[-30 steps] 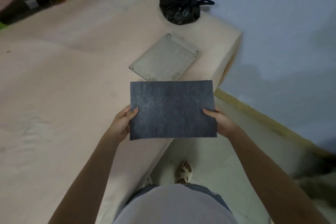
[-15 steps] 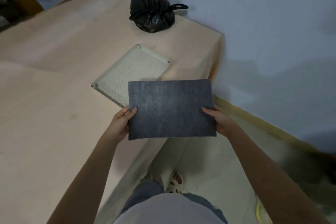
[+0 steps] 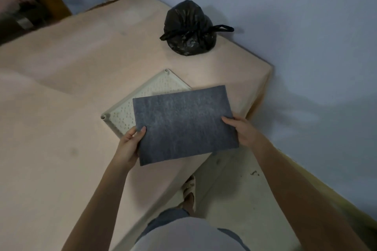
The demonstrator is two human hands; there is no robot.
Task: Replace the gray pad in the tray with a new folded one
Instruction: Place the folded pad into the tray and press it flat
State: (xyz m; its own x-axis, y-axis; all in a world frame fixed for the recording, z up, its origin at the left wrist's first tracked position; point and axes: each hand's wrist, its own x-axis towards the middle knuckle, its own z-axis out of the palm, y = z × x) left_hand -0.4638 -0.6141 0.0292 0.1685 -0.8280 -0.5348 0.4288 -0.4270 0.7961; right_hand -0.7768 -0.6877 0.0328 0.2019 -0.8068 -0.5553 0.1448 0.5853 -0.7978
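Observation:
I hold a flat rectangular gray pad (image 3: 183, 124) in the air with both hands. My left hand (image 3: 130, 144) pinches its lower left edge, thumb on top. My right hand (image 3: 240, 130) grips its right edge. Under and behind the pad lies a cream perforated tray (image 3: 130, 108) on the pink-covered surface; the pad hides the tray's near right part. The visible part of the tray holds no pad.
A knotted black plastic bag (image 3: 190, 28) sits behind the tray near the far corner of the pink-covered surface (image 3: 61, 128). A blue wall (image 3: 306, 47) runs to the right. The surface edge drops to a pale floor (image 3: 240, 195), where my sandalled foot (image 3: 188, 189) stands.
The pad has tilted slightly, its right side higher, and now covers more of the tray. The view has shifted, so the tray and bag sit more to the right.

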